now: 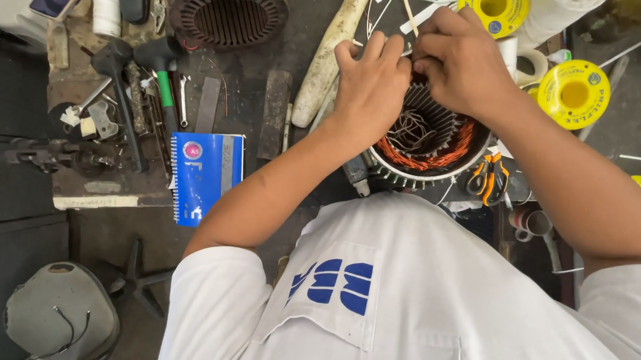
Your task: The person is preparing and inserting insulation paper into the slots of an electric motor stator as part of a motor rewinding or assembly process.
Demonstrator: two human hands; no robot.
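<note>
Grip of both hands sits on the far rim of the motor stator [430, 145]: left hand [371, 88] fingers curled and pressed together over the slot edge, right hand [459, 60] fingertips pinched on something thin at the slots, too small to tell if it is wire or an insulating strip. Stator rests on the desk [282, 70] right in front of the person's chest, bore facing up so the slots are reachable from above; left hand seems to steady the rim while the right does the fine work

Inside the stator: copper winding [426, 159] looped round the near inner wall, a bunch of grey-white wire ends loose in the middle

Orange-handled pliers [488, 176] lie touching the stator's right side, close for grabbing. Yellow tape rolls [573, 94] and [495, 8] sit on the right, behind the hands. A second, empty stator core [229, 12] sits far left with nothing in its bore. Blue spiral notebook [205, 175], hammers [163, 69] and a pale wooden handle [329, 54] are parked left, out of the way
</note>
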